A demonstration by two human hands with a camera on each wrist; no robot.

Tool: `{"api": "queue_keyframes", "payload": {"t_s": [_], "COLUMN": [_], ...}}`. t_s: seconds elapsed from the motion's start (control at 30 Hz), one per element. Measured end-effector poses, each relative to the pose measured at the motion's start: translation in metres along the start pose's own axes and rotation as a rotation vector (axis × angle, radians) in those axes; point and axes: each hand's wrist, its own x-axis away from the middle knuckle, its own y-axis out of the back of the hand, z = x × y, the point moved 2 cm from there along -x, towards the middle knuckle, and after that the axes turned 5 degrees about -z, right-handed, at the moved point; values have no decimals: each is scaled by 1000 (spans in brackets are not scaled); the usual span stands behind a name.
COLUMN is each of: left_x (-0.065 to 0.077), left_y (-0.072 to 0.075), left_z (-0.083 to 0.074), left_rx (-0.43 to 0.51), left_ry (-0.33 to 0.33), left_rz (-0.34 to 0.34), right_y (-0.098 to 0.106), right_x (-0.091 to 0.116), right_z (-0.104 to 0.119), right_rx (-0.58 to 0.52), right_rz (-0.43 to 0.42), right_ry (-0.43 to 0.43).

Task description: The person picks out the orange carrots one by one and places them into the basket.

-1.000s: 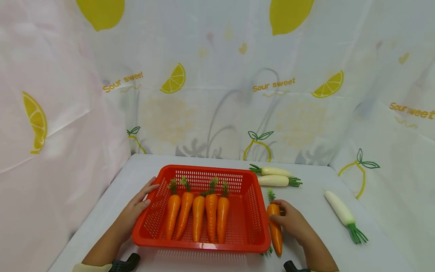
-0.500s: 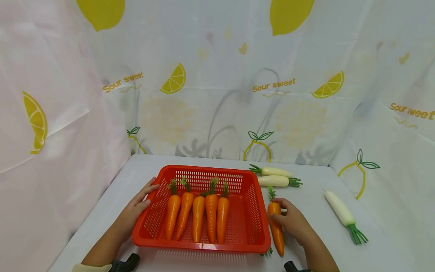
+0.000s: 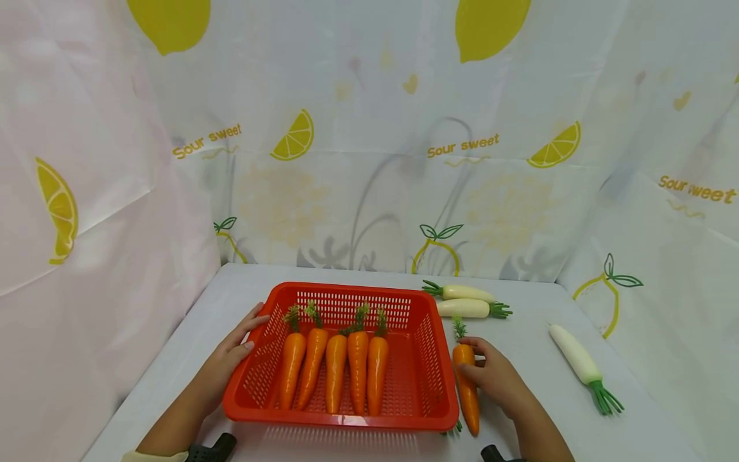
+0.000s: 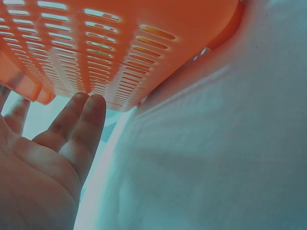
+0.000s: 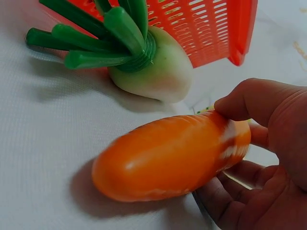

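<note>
My right hand pinches an orange carrot by its leafy end, thumb on one side and fingers on the other. The carrot lies on the table, just outside the right wall of a red plastic basket. In the right wrist view its blunt tip points away from the hand. Straight fingers of my left hand rest against the basket's left side. Several carrots lie side by side inside the basket, leaves toward the far wall.
A white radish lies close to the basket's right wall, mostly hidden in the head view. Behind it are two more radishes, and another radish lies at the right. Lemon-printed cloth encloses the white table.
The carrot in my right hand has shifted very slightly along the basket's side. My left hand and the basket stay in place; the head view has moved a touch.
</note>
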Motion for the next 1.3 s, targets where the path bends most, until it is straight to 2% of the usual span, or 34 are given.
{"api": "queue_keyframes", "payload": {"t_s": [0.17, 0.5, 0.67, 1.0, 1.3], "left_x": [-1, -1, 0, 2, 1], "left_y": [2, 3, 1, 1, 0], "left_z": [3, 4, 3, 0, -2], "left_rx": [-12, -11, 0, 9, 9], "left_ry": [1, -23, -1, 27, 8], "left_rz": [0, 12, 11, -4, 2], "right_y": [0, 3, 4, 0, 4], "right_x": [-1, 3, 8, 17, 29], "right_z": [0, 3, 5, 8, 26], "right_rx": [-22, 1, -8, -113, -118], "right_rz": [1, -29, -34, -27, -52], "right_ry": [7, 32, 37, 31, 69]}}
